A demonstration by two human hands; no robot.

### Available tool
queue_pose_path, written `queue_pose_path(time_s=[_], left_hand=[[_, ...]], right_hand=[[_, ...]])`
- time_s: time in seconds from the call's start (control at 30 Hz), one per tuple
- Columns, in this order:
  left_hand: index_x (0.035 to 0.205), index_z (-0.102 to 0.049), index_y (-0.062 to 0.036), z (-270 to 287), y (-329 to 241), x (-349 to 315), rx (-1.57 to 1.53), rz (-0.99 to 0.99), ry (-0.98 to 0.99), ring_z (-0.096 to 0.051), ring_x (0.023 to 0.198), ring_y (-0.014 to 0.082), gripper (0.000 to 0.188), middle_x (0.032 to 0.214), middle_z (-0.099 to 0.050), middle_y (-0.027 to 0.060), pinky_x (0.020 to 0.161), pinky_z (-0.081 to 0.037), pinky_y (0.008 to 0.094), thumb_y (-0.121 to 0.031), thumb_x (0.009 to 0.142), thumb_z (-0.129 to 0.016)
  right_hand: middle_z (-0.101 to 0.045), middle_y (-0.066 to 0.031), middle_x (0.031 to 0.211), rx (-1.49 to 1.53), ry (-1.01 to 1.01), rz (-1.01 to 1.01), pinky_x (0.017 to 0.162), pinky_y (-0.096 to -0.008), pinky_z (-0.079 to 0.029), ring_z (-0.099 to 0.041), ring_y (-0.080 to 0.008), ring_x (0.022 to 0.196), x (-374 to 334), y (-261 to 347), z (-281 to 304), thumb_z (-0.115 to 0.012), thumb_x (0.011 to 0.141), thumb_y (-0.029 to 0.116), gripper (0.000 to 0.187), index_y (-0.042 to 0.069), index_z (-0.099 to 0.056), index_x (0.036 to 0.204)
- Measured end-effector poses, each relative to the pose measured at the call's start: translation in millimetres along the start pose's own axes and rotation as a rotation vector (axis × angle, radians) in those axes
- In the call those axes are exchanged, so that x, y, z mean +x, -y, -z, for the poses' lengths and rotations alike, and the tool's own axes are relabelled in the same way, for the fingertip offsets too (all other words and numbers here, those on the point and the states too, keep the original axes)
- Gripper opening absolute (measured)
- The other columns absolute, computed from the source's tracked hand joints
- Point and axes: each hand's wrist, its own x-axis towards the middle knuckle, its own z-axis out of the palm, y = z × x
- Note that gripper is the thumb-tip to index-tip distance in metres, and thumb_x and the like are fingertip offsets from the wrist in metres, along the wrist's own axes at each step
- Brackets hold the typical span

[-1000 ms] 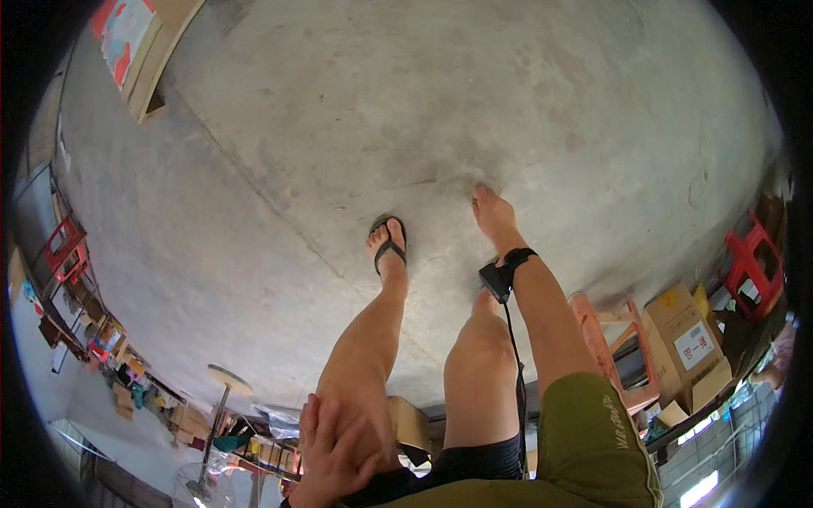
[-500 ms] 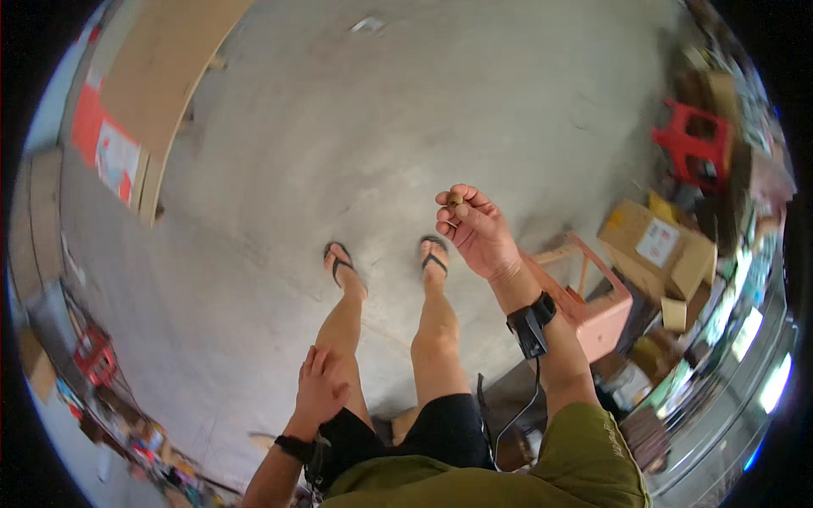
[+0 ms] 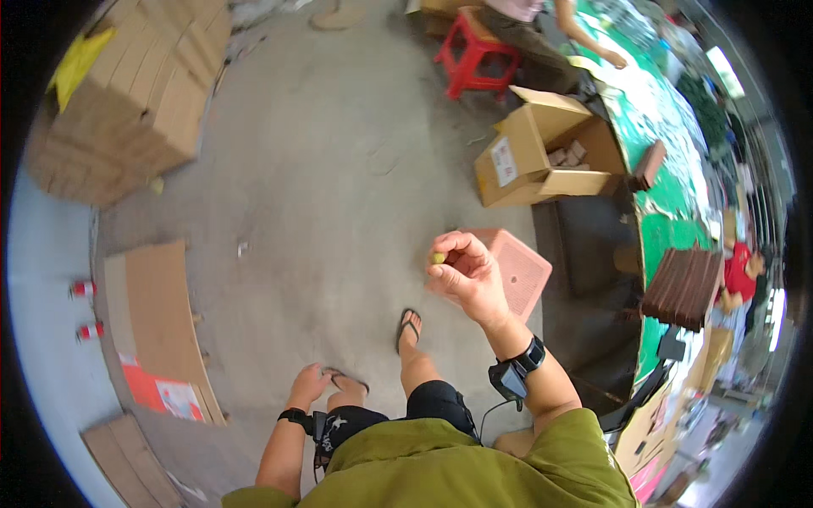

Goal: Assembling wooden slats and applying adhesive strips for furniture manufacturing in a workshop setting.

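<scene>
My right hand (image 3: 470, 275) is raised in front of me, its thumb and forefinger pinching a small, round, yellow-green thing (image 3: 438, 258) whose kind I cannot make out. Behind that hand stands a pink plastic stool (image 3: 523, 275) with a perforated seat, partly covered by my fingers and wrist. Low beside my left thigh hangs my left hand (image 3: 310, 385), its fingers loosely stretched, with nothing visible in it. Each wrist wears a black strap; a small dark device (image 3: 511, 379) with a cable sits on the right one.
To the right runs a green-topped table (image 3: 665, 245) with a stack of brown slats (image 3: 682, 288). An open cardboard box (image 3: 517, 161) stands near it. Beyond are a red stool (image 3: 478, 55) and a co-worker's arm (image 3: 584, 34). Cardboard stacks (image 3: 161, 93) and a leaning panel (image 3: 161, 317) line the left.
My view has swung to the right, bringing the table, the open box and a co-worker into sight. The right hand still pinches the small round thing, now before the pink stool.
</scene>
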Motion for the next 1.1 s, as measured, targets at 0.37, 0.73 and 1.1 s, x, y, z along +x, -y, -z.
queue_pose_path(time_s=[0.37, 0.73, 1.1], left_hand=[[0.128, -0.055, -0.0055, 68, -165, 92, 0.203, -0.124, 0.003, -0.055, 0.116, 0.0367, 0.054, 0.124, -0.059, 0.0215, 0.098, -0.044, 0.0439, -0.037, 0.085, -0.064], [0.127, -0.056, -0.0049, 121, -240, 211, 0.399, -0.195, 0.181, -0.056, 0.116, 0.0357, 0.055, 0.125, -0.059, 0.0204, 0.097, -0.046, 0.0429, -0.037, 0.085, -0.065], [0.127, -0.057, -0.0048, 172, -361, 314, 0.431, -0.328, 0.238, -0.056, 0.117, 0.0359, 0.051, 0.125, -0.059, 0.0200, 0.099, -0.045, 0.0430, -0.034, 0.085, -0.064]], right_hand=[[-0.052, -0.0021, 0.107, -0.106, -0.268, 0.341, 0.086, -0.0258, -0.046, -0.053, -0.0106, 0.098, -42, 121, 108, -0.066, 0.082, -0.010, 0.029, 0.005, -0.058, 0.106], [-0.061, -0.0002, 0.096, -0.404, -0.752, 0.302, 0.077, -0.0228, -0.050, -0.059, -0.0079, 0.085, 47, 158, 245, -0.070, 0.083, 0.002, 0.036, 0.001, -0.057, 0.116], [-0.069, -0.0081, 0.100, -0.678, -0.875, -0.486, 0.070, -0.0295, -0.053, -0.064, -0.0141, 0.084, -93, 29, 344, -0.070, 0.083, 0.019, 0.047, -0.002, -0.058, 0.124]])
